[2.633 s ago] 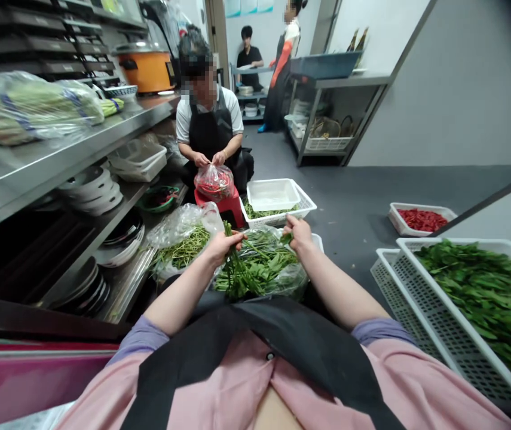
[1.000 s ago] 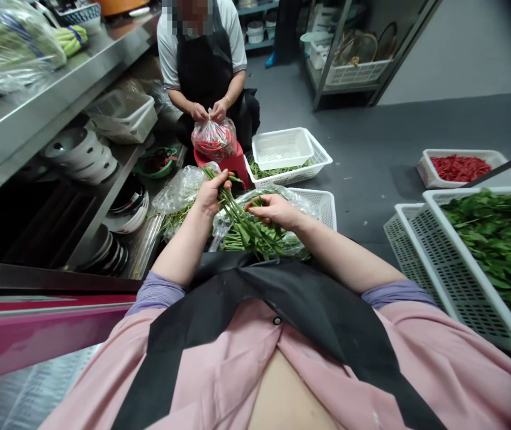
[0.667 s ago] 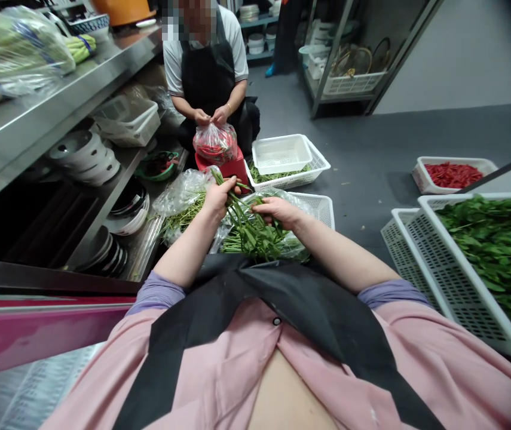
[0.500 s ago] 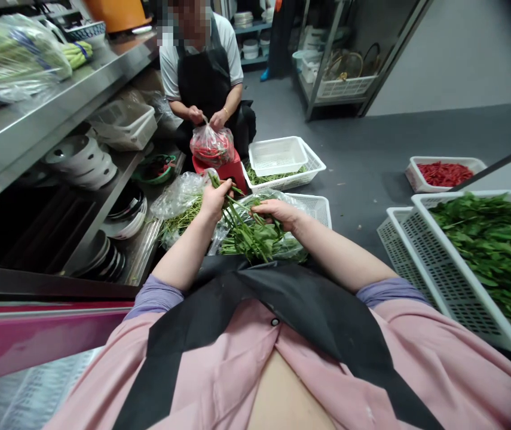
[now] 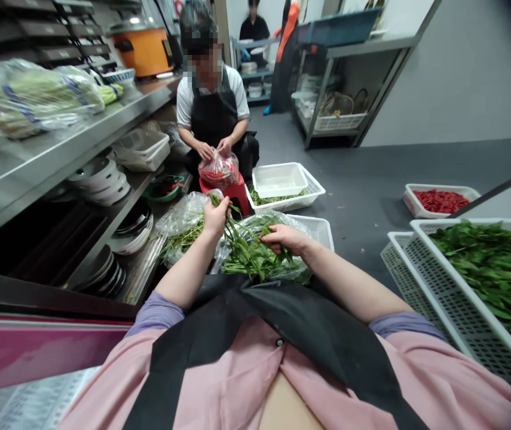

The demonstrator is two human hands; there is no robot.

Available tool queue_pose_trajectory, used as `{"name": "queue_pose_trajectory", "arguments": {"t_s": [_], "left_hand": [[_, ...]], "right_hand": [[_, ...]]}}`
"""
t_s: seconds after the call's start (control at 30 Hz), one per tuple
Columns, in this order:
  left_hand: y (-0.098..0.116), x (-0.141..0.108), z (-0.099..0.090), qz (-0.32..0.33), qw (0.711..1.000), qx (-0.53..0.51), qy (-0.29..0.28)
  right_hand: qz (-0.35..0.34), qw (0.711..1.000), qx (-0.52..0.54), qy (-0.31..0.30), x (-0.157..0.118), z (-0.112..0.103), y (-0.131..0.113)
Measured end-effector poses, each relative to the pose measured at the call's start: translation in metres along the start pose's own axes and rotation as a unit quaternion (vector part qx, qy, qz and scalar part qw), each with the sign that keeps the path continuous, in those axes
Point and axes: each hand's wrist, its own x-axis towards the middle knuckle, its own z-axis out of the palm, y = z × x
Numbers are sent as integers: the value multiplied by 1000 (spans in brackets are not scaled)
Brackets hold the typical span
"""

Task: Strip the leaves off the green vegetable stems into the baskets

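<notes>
my left hand [image 5: 216, 218] is fully closed around a loose bunch of leafy green stems [image 5: 248, 254], with the stem ends rising out of the top of the fist. my right hand [image 5: 284, 239] lies across the same bunch, its fingers [image 5: 273, 234] half curled on the stems. whether they are pinching or only resting, i cannot tell from this view.

the bunch sits directly in front of my black apron [image 5: 237, 301], on a clear plastic bag [image 5: 297, 275], with a white perforated basket [image 5: 320, 230] showing behind it. a second clear plastic bag [image 5: 183, 209] lies just left of my left wrist, beside a pile of thin green stems [image 5: 183, 240]. to my right, a white perforated crate [image 5: 470, 221] holds a heap of green leaves [image 5: 483, 263].

handling notes, as judged from this hold:

- keep the left fist snug but not crushing, as firm pressure should stop the stems from slipping while leaving them undamaged.
- work the right fingers close to the fist, where the bunch is tightest and the stems are least likely to splay.
- keep the loose ends clear of the plastic film — they could snag it or drag it out of position.
</notes>
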Motion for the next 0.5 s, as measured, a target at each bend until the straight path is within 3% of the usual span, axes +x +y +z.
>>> {"name": "queue_pose_trajectory", "arguments": {"t_s": [0.17,0.33,0.5], "left_hand": [[-2,1,-2,30,1000,1,11],[-6,0,-3,48,999,6,18],[-11,-4,-7,87,996,7,30]], "right_hand": [[-26,999,19,21,2,0,0],[-10,999,-40,21,5,2,3],[-61,991,-26,120,15,7,8]]}}
